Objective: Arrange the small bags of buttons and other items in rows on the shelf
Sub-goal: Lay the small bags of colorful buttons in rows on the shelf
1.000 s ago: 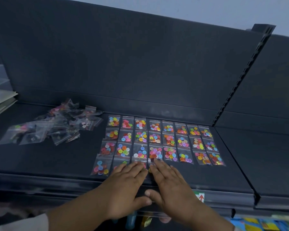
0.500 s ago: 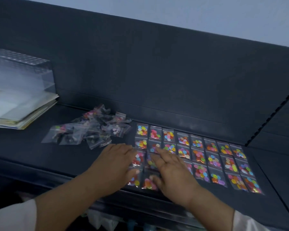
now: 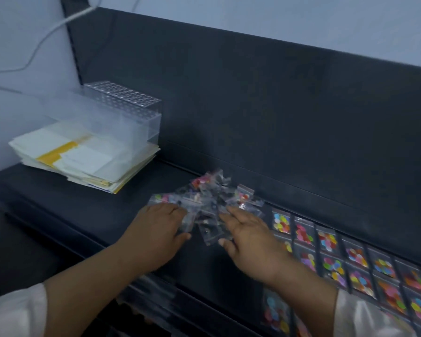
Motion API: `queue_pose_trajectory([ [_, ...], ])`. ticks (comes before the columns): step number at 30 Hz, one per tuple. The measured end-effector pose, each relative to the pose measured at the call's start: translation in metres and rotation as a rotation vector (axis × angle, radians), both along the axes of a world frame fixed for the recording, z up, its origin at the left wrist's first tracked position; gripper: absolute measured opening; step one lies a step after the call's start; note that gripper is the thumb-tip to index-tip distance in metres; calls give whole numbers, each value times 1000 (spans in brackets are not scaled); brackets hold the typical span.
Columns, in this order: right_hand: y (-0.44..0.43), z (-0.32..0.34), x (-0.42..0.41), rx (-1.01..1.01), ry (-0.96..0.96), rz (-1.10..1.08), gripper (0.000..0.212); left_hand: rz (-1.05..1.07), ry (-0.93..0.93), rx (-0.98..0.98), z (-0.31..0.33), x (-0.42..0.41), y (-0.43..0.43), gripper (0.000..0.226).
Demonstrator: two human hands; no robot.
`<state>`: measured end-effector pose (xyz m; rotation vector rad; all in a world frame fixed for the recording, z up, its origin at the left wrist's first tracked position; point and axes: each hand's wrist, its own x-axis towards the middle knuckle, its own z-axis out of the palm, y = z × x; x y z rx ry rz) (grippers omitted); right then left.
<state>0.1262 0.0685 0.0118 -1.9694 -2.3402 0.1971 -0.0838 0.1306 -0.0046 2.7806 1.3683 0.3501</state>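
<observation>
At the shelf's (image 3: 83,215) left end sits a paper stack (image 3: 83,161) with a clear rack (image 3: 122,113) on top, well apart from the pile (image 3: 212,198) of loose bags, which point every way. The rows (image 3: 350,259) lie flat to the right, running along the shelf, zip tops toward the back panel. The right hand (image 3: 250,242) covers their near-left corner. Both hands lie palm down, fingers relaxed. The left hand (image 3: 156,234) touches the pile's left edge and the right hand its right.

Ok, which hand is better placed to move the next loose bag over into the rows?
Probably the right hand: its fingertips touch the loose pile, and it lies between that pile and the rows. The left hand sits at the pile's far side.
</observation>
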Motion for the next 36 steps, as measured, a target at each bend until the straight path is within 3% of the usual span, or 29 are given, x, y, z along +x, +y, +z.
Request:
queue_pose_trajectory([
  [15,115,-19,-43,6,102,-58,50,180,-30,-183,-16,-30,121,34],
  [21,161,-15,-31,92,177,-187,34,145,14,-324,-23,-15,143,29],
  [28,212,-27,-20,-78,178,-287,54,120,-16,-459,-16,-13,150,12],
  [32,219,-33,-21,-198,113,-341,50,173,-203,-511,-19,-18,151,24],
  [36,214,-25,-25,-290,187,-344,40,280,-433,-590,-17,-20,152,20],
])
